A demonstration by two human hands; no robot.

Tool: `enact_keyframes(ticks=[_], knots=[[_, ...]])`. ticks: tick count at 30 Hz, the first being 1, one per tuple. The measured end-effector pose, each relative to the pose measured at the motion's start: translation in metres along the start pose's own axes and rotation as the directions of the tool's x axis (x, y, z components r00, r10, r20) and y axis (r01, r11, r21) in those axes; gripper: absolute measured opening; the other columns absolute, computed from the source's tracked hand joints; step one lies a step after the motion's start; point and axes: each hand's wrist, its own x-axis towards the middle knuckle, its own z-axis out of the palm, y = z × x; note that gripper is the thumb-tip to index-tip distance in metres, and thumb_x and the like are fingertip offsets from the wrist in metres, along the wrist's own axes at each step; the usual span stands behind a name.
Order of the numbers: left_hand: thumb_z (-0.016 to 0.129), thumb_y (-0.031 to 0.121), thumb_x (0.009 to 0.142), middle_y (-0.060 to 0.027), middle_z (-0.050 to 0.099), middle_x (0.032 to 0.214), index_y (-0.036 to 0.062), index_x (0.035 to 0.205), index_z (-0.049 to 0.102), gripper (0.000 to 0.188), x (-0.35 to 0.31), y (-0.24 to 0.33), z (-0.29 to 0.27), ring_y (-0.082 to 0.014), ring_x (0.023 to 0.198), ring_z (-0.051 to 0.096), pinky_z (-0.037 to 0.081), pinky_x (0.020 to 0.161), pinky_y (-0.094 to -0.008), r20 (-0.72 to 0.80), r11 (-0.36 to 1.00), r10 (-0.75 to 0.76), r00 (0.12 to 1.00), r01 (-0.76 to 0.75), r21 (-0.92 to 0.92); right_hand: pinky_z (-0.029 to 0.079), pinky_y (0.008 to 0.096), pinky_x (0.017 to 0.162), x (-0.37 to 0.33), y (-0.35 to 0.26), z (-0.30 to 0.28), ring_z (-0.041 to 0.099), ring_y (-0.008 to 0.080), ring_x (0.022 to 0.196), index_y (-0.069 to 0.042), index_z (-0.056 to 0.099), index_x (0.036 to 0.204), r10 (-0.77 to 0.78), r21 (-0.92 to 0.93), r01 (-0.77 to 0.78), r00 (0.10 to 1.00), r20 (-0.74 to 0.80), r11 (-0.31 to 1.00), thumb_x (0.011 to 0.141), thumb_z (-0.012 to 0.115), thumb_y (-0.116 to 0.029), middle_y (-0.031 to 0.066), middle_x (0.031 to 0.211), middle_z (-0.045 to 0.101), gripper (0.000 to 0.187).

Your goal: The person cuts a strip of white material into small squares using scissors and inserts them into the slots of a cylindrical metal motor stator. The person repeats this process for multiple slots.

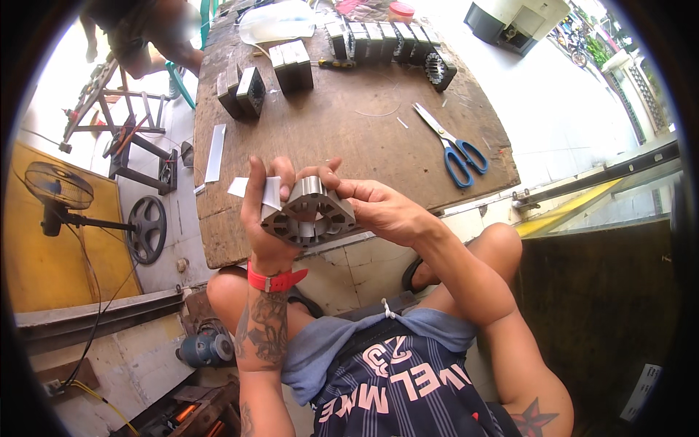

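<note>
A metal motor stator core (314, 191) with slots around its open bore is held up over the table's near edge. My left hand (263, 244) is closed around its left side and back, a red watch strap at the wrist. A piece of white insulating paper (271, 195) is tucked between the left fingers and the core. My right hand (389, 213) pinches at the core's upper right edge with thumb and fingertips. Whether those fingertips also hold a small paper piece is hidden. Blue-handled scissors (459, 151) lie slightly opened on the table, beyond my right hand.
More stator cores (293, 67) stand on the wooden table (342, 138), several in a row at the back. A white strip (215, 153) lies at its left edge. A fan (58, 189) and a blue power tool (206, 349) are left; another person (138, 33) is far left.
</note>
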Motion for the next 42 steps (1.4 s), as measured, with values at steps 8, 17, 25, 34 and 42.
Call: enact_keyframes(ticks=[8, 17, 25, 34, 42], knots=[[0.029, 0.054, 0.115, -0.0220, 0.071, 0.109, 0.0089, 0.103, 0.058, 0.055, 0.006, 0.017, 0.005, -0.0333, 0.105, 0.073, 0.057, 0.100, -0.0389, -0.423, 0.896, 0.240, 0.874, -0.033, 0.442, 0.047, 0.0420, 0.093, 0.027, -0.041, -0.057, 0.064, 0.0289, 0.101, -0.008, 0.074, 0.113, -0.676, -0.971, -0.219, 0.731, -0.095, -0.100, 0.106, 0.062, -0.030, 0.0099, 0.109, 0.070, 0.026], [0.036, 0.061, 0.113, -0.0072, 0.064, 0.113, 0.0026, 0.117, 0.067, 0.066, 0.031, 0.009, -0.053, -0.0165, 0.103, 0.055, 0.041, 0.098, -0.0299, -0.407, 0.375, 0.514, 0.755, 0.229, 0.898, 0.051, 0.0454, 0.096, -0.049, -0.093, -0.060, 0.065, 0.0361, 0.107, -0.005, 0.071, 0.118, -0.619, -0.765, -0.633, 0.650, -0.441, -0.120, 0.104, 0.064, -0.029, 0.0181, 0.112, 0.066, 0.028], [0.041, 0.049, 0.115, -0.0088, 0.066, 0.117, 0.0025, 0.121, 0.067, 0.054, 0.009, 0.032, -0.016, -0.0095, 0.091, 0.060, 0.050, 0.081, -0.0254, -0.143, 0.201, 0.660, 0.737, 0.011, 0.980, 0.052, 0.0457, 0.097, -0.117, -0.084, -0.062, 0.066, 0.0406, 0.112, -0.005, 0.063, 0.134, -0.508, -0.761, -0.647, 0.672, -0.539, -0.049, 0.098, 0.069, -0.016, 0.0202, 0.120, 0.067, 0.039], [0.058, 0.008, 0.104, -0.0114, 0.065, 0.119, 0.0017, 0.136, 0.058, 0.033, -0.009, 0.003, 0.024, -0.0135, 0.085, 0.070, 0.063, 0.072, -0.0291, -0.459, 0.908, 0.157, 0.874, 0.055, 0.416, 0.058, 0.0421, 0.088, -0.117, -0.101, -0.043, 0.074, 0.0366, 0.099, 0.002, 0.058, 0.139, -0.540, -0.816, -0.578, 0.683, -0.492, 0.013, 0.089, 0.074, -0.008, 0.0216, 0.104, 0.074, 0.054], [0.069, 0.007, 0.103, -0.0130, 0.069, 0.114, 0.0025, 0.131, 0.054, 0.033, -0.043, -0.025, 0.026, -0.0258, 0.106, 0.075, 0.066, 0.088, -0.0340, -0.530, 0.884, 0.135, 0.837, 0.140, 0.445, 0.054, 0.0255, 0.074, -0.116, 0.014, 0.022, 0.067, 0.0071, 0.081, -0.002, 0.063, 0.126, -0.242, -0.634, -0.115, 0.861, -0.447, 0.765, 0.096, 0.080, -0.020, 0.0027, 0.086, 0.071, 0.038]])
